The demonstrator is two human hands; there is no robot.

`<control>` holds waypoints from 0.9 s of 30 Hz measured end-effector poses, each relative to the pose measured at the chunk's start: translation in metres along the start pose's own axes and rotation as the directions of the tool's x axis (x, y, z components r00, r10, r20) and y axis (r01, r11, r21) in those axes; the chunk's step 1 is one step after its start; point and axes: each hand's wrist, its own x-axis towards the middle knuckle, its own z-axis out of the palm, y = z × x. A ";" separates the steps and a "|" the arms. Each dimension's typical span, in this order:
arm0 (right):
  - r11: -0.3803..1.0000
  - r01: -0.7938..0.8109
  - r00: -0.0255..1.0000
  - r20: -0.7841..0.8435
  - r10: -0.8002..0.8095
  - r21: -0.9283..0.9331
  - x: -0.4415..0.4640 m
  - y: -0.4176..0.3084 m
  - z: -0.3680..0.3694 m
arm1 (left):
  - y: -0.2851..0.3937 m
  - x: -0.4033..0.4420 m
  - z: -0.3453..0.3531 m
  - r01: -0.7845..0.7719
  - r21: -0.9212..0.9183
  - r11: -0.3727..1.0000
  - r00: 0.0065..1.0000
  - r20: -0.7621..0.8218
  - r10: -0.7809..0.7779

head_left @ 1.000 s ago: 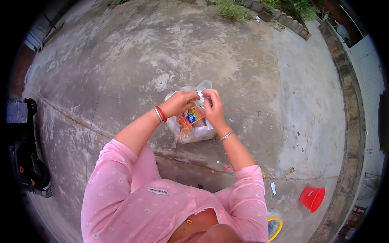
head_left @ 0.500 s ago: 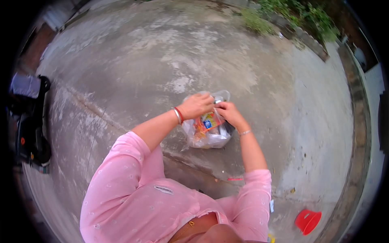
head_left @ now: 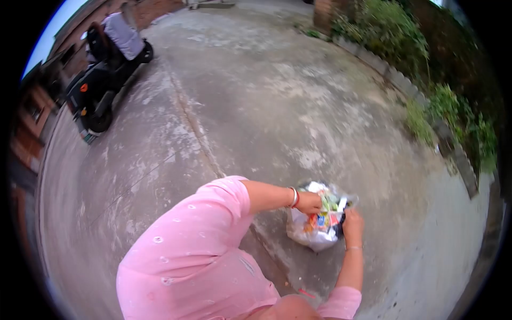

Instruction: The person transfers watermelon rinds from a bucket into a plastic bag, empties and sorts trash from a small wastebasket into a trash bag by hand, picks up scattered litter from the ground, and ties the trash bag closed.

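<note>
A clear plastic bag (head_left: pixel 316 241) full of mixed rubbish stands on the concrete in front of me. Colourful wrappers (head_left: pixel 321 220), in orange, red and blue, show through its near side, and white and green pieces lie at its mouth. My left hand (head_left: pixel 309 202), with bangles on the wrist, is closed on the bag's left rim. On the opposite side my right hand (head_left: pixel 353 224) pinches the rim, next to something dark inside. The two hands are apart, with the bag's mouth spread between them. My fingertips are partly hidden.
A black scooter (head_left: pixel 101 80) with a pale cover is parked at the upper left. Green plants (head_left: pixel 448 106) grow behind a low brick edging (head_left: pixel 394 77) on the right. A small red strip (head_left: pixel 306 293) lies on the concrete ground (head_left: pixel 224 106) near me.
My hands have moved apart from close together over the bag, and its mouth is now wider. The view has swung left and up, bringing the scooter further in; the red bucket has left the view.
</note>
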 end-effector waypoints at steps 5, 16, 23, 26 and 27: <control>0.940 0.165 0.985 -0.099 -0.141 0.299 -0.007 -0.009 -0.037 | -0.016 0.016 -0.006 -0.005 -0.217 0.976 0.995 -0.095 -0.016; -0.356 -0.323 0.858 0.430 0.282 0.877 0.008 -0.042 -0.010 | 0.002 0.040 -0.003 0.319 -0.884 0.342 0.892 0.158 -0.423; 0.986 -0.032 0.977 0.214 -0.003 0.163 0.018 -0.053 -0.029 | -0.071 0.069 0.050 -0.173 0.169 0.970 0.973 -0.122 0.194; 0.994 -0.014 0.987 0.160 -0.003 0.105 0.003 -0.033 0.002 | -0.068 0.050 0.040 -0.027 0.127 0.992 0.999 -0.014 0.029; 0.993 -0.025 0.991 0.131 0.010 0.117 0.002 -0.031 0.006 | -0.067 0.046 0.035 0.069 0.111 0.991 0.998 0.004 -0.070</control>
